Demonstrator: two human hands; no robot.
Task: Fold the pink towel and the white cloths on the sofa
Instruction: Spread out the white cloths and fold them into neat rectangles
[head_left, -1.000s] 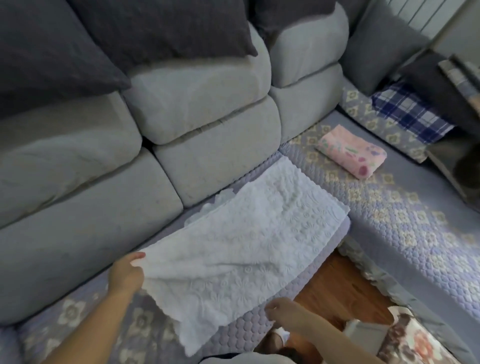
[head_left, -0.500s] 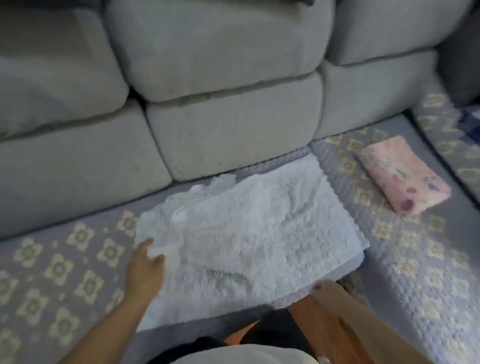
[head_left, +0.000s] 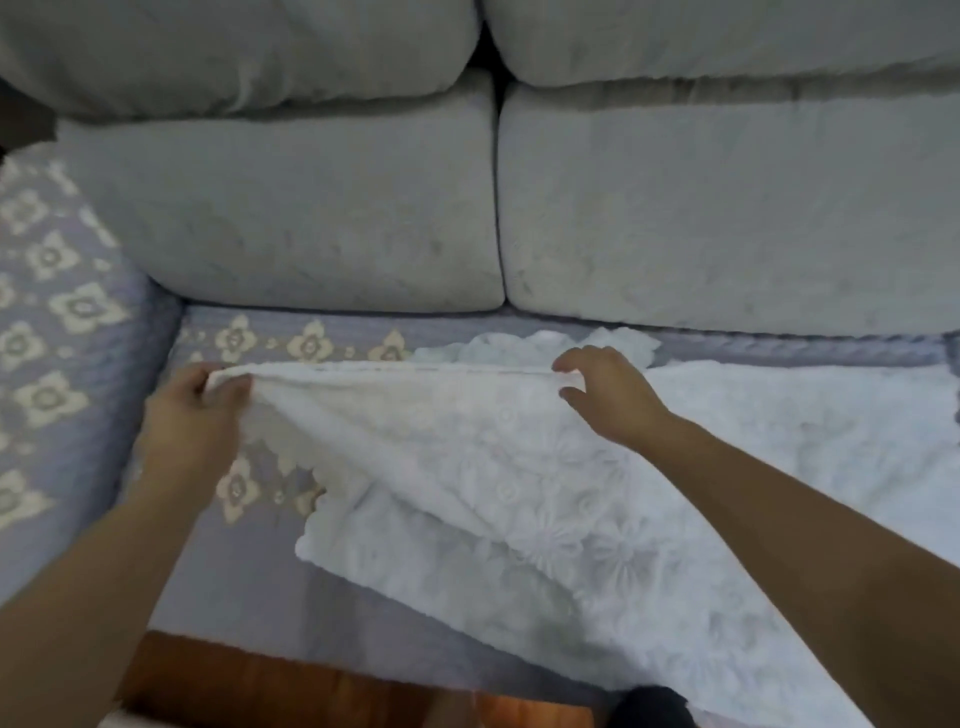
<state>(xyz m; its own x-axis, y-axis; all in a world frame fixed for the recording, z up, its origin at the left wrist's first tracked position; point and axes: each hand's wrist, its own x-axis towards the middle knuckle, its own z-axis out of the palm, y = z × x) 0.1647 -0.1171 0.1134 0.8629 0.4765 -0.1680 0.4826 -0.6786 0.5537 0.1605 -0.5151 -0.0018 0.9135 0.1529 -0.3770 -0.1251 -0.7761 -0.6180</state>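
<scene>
The grey sofa (head_left: 322, 218) now fills the frame. At centre-left, the left hand (head_left: 195, 415) now pinches the white cloth (head_left: 493, 467) edge; at centre, the right hand (head_left: 605, 395) has come up to pinch it, lifting a fold.

A home living room.
A grey cushioned sofa (head_left: 322, 218), its quilted floral seat cover (head_left: 67, 312), wooden floor (head_left: 291, 691).

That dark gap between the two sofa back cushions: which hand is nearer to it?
Right. The right hand pinches the white cloth slightly right of and below the gap; the left hand grips the cloth's corner far off to the left.
</scene>
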